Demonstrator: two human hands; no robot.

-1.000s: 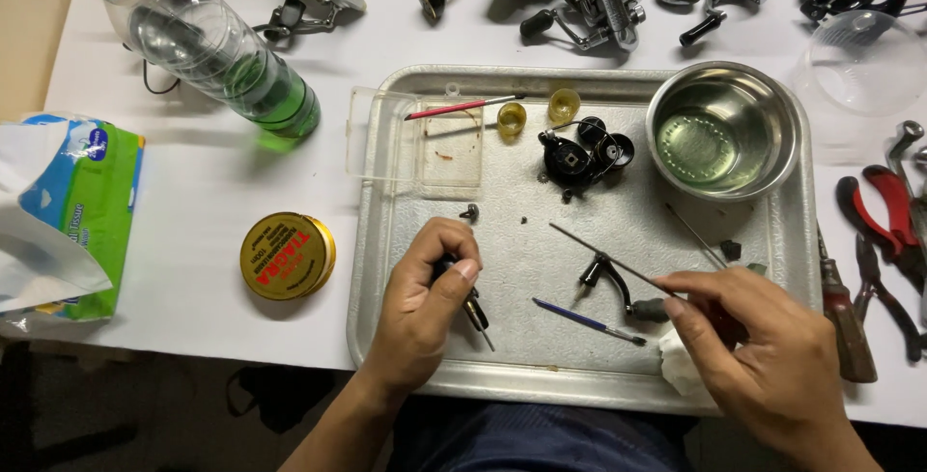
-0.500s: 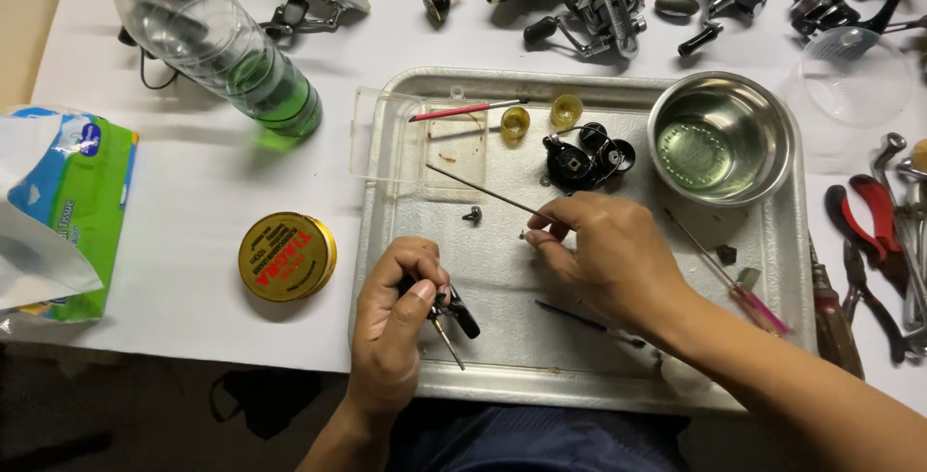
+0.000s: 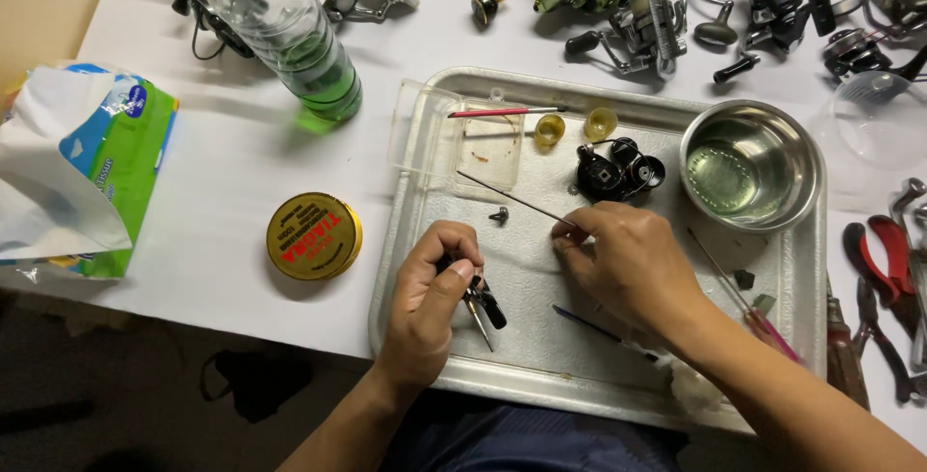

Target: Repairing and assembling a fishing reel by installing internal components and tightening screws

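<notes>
My left hand (image 3: 435,293) rests on the metal tray (image 3: 415,231) and grips a small black reel part with a metal pin (image 3: 483,306) sticking out below the fingers. My right hand (image 3: 623,260) holds a long thin metal rod (image 3: 512,197) by one end; the rod points up and to the left across the tray. A small dark screw (image 3: 499,213) lies just under the rod. Black reel parts (image 3: 618,171) sit above my right hand.
On the tray: a steel bowl (image 3: 751,165), two yellow caps (image 3: 575,127), a clear plastic lid (image 3: 454,134), a red-handled tool (image 3: 502,112). A gold tin (image 3: 314,236), a bottle of green liquid (image 3: 299,42) and a tissue pack (image 3: 87,163) lie left. Fishing reels (image 3: 637,18) behind, pliers (image 3: 884,269) right.
My right hand has moved with the thin rod from the tray's lower right to its middle, beside my left hand. My left hand has stayed put with the black part.
</notes>
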